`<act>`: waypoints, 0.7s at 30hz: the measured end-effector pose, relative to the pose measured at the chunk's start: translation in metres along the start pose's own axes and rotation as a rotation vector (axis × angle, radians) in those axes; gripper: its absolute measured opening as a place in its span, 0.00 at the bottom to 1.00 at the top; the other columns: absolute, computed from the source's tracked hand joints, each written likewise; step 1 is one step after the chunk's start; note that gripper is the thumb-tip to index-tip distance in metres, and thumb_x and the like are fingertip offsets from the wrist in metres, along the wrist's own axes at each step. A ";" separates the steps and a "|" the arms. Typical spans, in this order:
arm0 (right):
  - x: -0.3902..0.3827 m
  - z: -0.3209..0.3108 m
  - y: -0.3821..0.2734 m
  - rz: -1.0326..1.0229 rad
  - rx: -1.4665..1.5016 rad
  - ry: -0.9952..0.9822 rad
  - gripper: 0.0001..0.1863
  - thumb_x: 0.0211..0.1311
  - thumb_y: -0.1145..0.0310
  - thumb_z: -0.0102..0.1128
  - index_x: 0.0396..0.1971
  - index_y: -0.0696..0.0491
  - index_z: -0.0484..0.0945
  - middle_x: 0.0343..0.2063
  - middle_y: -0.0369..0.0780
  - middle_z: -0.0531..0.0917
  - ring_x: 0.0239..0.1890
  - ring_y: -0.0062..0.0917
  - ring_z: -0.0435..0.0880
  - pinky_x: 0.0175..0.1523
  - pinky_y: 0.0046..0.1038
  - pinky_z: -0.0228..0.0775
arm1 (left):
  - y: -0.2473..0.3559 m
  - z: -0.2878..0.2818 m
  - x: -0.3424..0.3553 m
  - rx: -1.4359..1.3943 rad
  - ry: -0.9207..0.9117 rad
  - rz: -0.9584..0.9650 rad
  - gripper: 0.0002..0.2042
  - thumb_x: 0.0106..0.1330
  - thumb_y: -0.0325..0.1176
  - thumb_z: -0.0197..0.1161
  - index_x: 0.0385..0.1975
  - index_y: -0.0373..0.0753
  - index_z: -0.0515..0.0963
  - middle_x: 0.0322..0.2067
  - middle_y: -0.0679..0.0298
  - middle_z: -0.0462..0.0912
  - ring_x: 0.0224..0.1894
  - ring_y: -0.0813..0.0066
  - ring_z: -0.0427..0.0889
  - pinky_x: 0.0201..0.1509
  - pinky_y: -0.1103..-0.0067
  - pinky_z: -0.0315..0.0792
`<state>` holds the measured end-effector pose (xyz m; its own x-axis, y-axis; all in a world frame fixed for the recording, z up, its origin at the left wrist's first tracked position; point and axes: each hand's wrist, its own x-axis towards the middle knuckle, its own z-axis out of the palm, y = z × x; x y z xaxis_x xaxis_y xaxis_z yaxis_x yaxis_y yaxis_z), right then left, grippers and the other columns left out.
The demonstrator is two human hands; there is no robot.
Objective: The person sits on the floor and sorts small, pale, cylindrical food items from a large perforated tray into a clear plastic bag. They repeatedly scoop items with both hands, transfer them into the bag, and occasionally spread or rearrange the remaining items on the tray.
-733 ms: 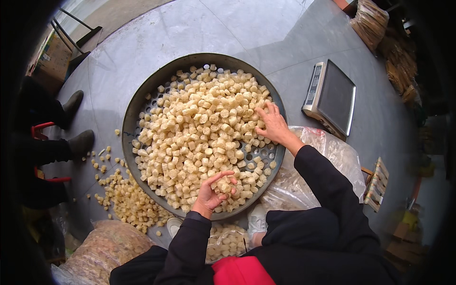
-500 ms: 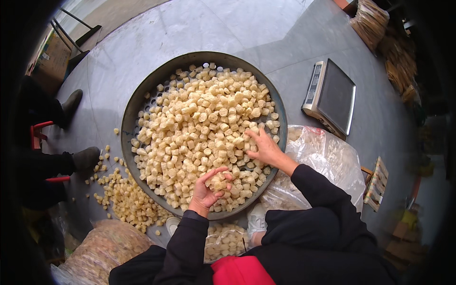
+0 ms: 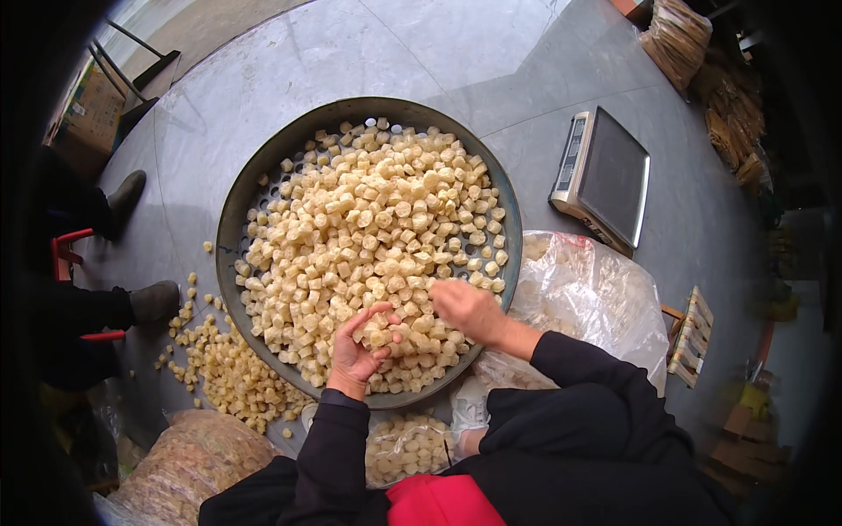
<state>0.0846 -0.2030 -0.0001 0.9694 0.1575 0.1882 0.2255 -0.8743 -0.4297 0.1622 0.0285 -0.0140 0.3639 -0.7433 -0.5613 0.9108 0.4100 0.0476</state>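
A large round metal sieve tray (image 3: pixel 230 197) with holes in its bottom holds a heap of pale yellow, stubby cylinders that look like dried scallops (image 3: pixel 368 206). Over the near part of the heap, my left hand (image 3: pixel 353 358) is cupped palm up around several dried scallops (image 3: pixel 377 331). Just to its right, my right hand (image 3: pixel 469 309) hovers over the tray with fingers curled in; whatever they may hold is hidden. Bare patches of the perforated bottom show near the tray's right side.
Loose pieces (image 3: pixel 232 373) lie on the floor at the left, beside a full plastic sack (image 3: pixel 197 456). A clear bag (image 3: pixel 408 451) of pieces sits between my feet. At right are another plastic bag (image 3: pixel 605 298), a scale (image 3: pixel 605 175) and a small stool (image 3: pixel 693 337). Another person's boots (image 3: pixel 156 302) are at left.
My right hand has drawn in from the tray's right side toward my left hand, and its fingers have curled closed. The left hand keeps its cupped hold on the pieces.
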 end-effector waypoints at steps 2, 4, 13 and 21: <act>0.013 -0.006 0.044 0.239 -0.183 -0.064 0.06 0.52 0.73 0.60 0.30 0.56 0.77 0.29 0.41 0.79 0.38 0.33 0.78 0.39 0.31 0.75 | 0.001 -0.001 -0.002 0.016 0.011 0.010 0.18 0.68 0.39 0.48 0.50 0.32 0.70 0.38 0.52 0.77 0.32 0.60 0.81 0.15 0.84 0.66; 0.018 -0.021 0.074 0.332 -0.466 -0.356 0.06 0.43 0.79 0.58 0.26 0.57 0.79 0.30 0.42 0.78 0.39 0.33 0.76 0.41 0.31 0.72 | 0.001 -0.003 -0.003 0.027 0.023 0.008 0.18 0.68 0.39 0.48 0.50 0.32 0.71 0.38 0.52 0.77 0.32 0.60 0.81 0.15 0.84 0.67; 0.011 -0.004 0.097 0.381 -0.302 -0.232 0.07 0.44 0.83 0.55 0.26 0.59 0.76 0.32 0.46 0.76 0.41 0.41 0.77 0.43 0.39 0.73 | -0.001 -0.002 -0.001 0.014 -0.007 0.002 0.17 0.68 0.38 0.48 0.49 0.33 0.71 0.37 0.52 0.78 0.33 0.60 0.81 0.16 0.85 0.68; 0.012 0.000 0.119 0.449 -0.141 -0.153 0.04 0.41 0.82 0.54 0.21 0.59 0.74 0.25 0.49 0.78 0.34 0.45 0.78 0.40 0.41 0.70 | 0.002 -0.006 -0.001 0.017 -0.018 -0.009 0.17 0.68 0.39 0.48 0.49 0.33 0.71 0.38 0.53 0.78 0.35 0.60 0.81 0.16 0.84 0.68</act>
<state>0.1230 -0.3050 -0.0492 0.9733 -0.1927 -0.1245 -0.2228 -0.9234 -0.3126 0.1623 0.0336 -0.0182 0.3594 -0.7563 -0.5467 0.9171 0.3945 0.0572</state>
